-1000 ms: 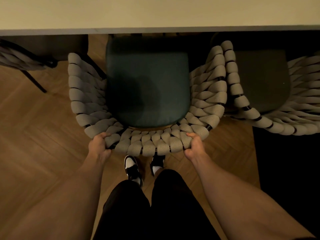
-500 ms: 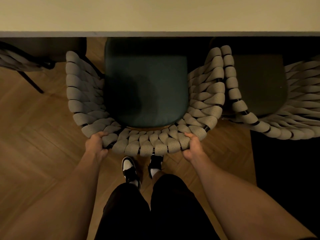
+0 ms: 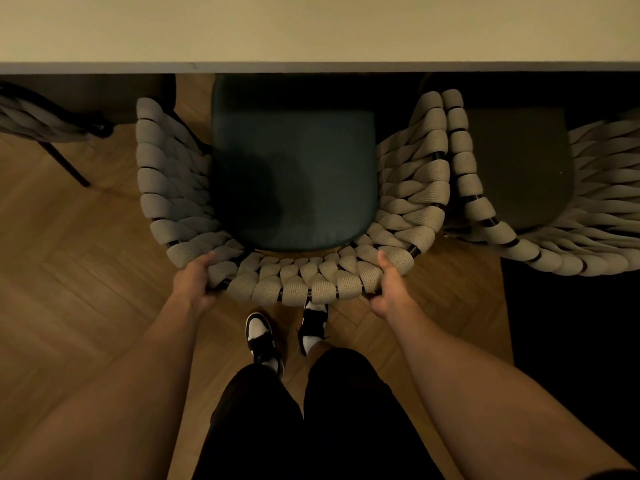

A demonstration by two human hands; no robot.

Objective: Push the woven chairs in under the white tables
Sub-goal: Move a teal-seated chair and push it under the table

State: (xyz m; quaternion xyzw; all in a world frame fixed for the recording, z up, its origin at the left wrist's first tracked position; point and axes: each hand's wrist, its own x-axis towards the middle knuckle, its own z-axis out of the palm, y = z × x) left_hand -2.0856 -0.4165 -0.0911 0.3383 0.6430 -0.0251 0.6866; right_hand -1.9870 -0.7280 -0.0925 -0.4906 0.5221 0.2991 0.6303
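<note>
Since the frame a second back, our chair had slid forward, the front of its green seat cushion (image 3: pixel 294 168) going further beneath the white table (image 3: pixel 311 29) edge, and both hands had travelled with it. We had the left hand (image 3: pixel 194 282) clenched round the woven chair (image 3: pixel 298 282) at the left curve of the backrest rim, thumb over the top; the right hand (image 3: pixel 386 289) gripped the right curve likewise, fingers curled under the webbing. We judged the frame rigid under the straps, the thick woven bands soft and slightly giving but rough enough not to slip, so the rim at both back corners looked the proper hold for a straight push. Weight seemed moderate; we guessed the legs would drag rather than glide on the herringbone wood floor (image 3: pixel 76 271), and a skewed shove might knock the neighbouring chair (image 3: pixel 519 237), whose woven side sat touching or nearly touching ours on the right. Count: three woven chairs in view, ours at centre, one at right already partly under, a third chair (image 3: pixel 41 123) at far left, only an edge and one leg showing; one table edge; two cushions visible; two hands, both engaged.
</note>
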